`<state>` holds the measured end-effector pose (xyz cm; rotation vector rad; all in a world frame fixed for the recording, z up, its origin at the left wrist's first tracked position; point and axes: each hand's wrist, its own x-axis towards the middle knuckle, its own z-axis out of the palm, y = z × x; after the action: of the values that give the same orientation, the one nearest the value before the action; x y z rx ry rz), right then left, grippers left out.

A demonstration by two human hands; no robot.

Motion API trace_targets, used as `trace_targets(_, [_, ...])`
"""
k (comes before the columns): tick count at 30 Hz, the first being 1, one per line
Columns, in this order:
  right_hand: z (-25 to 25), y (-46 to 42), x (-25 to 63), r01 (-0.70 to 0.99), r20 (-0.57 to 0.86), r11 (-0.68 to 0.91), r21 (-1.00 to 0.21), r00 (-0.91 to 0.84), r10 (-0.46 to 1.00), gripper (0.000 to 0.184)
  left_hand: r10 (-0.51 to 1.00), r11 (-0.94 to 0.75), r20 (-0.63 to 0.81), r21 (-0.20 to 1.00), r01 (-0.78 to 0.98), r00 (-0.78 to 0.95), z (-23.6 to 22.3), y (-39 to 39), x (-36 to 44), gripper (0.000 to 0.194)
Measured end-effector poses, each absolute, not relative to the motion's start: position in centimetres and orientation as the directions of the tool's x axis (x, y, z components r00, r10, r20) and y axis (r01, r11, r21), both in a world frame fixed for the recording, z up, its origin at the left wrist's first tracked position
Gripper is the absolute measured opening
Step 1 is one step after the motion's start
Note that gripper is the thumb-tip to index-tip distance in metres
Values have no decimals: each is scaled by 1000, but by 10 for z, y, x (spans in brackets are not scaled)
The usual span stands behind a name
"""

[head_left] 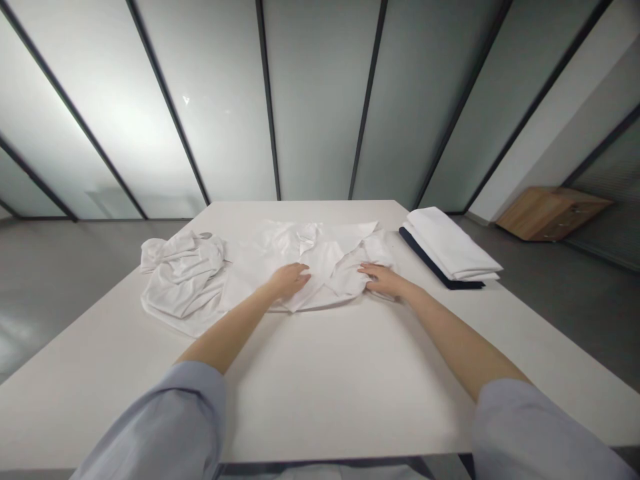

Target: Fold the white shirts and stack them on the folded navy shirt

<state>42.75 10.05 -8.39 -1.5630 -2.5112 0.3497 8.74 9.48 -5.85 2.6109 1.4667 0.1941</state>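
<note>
A white shirt point(310, 257) lies partly folded in the middle of the white table point(320, 387). My left hand point(289, 280) rests flat on its lower left part, fingers stretched out. My right hand point(383, 280) lies on the shirt's right edge, fingers extended and pressing the cloth down. Neither hand grips anything.
A crumpled heap of white garments point(183, 280) sits to the left of the shirt. A stack of folded clothes point(450, 250), white on top and dark blue beneath, lies at the right. A wooden cabinet point(553, 212) stands on the floor at far right. Glass panels rise behind the table.
</note>
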Motion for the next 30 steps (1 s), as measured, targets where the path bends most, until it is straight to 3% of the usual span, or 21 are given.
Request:
trace_targets(4, [-72, 107, 448, 934, 64, 330, -138, -324, 944, 42, 928, -373, 30, 26, 927, 372, -63, 106, 61, 60])
trace_targets(7, [-66, 110, 450, 1000, 246, 3, -3, -2, 969, 41, 959, -281, -36, -47, 958, 280, -63, 93, 68, 62])
trace_targets(10, [-59, 115, 436, 980, 420, -189, -63, 198, 885, 46, 941, -329, -105, -75, 941, 320, -49, 74, 95, 59])
trace_targets(12, [-54, 117, 420, 981, 464, -136, -136, 184, 866, 44, 860, -492, -141, 23, 870, 490, -37, 67, 110, 52])
trace_targets(14, [-50, 114, 399, 983, 422, -11, -183, 88, 902, 40, 808, -576, -75, 105, 811, 584, -29, 68, 117, 46])
trace_targets(17, [-52, 101, 366, 979, 212, 92, -184, -52, 976, 46, 870, -492, 85, 73, 868, 486, -34, 82, 115, 51])
trace_targets(20, [-60, 82, 342, 993, 28, 72, -90, -70, 997, 62, 936, -351, 40, 51, 935, 349, -49, 95, 111, 73])
trace_targets(25, [-60, 75, 340, 987, 27, 156, 45, -157, 987, 36, 933, -357, -37, 48, 933, 359, -46, 85, 122, 70])
trace_targets(28, [-42, 84, 354, 974, -66, 227, 10, -226, 972, 24, 885, -443, -107, 106, 890, 453, -29, 75, 129, 64])
trace_targets(30, [-29, 88, 360, 962, -84, 274, -22, -275, 958, 21, 898, -427, -62, 112, 897, 435, -19, 72, 131, 65])
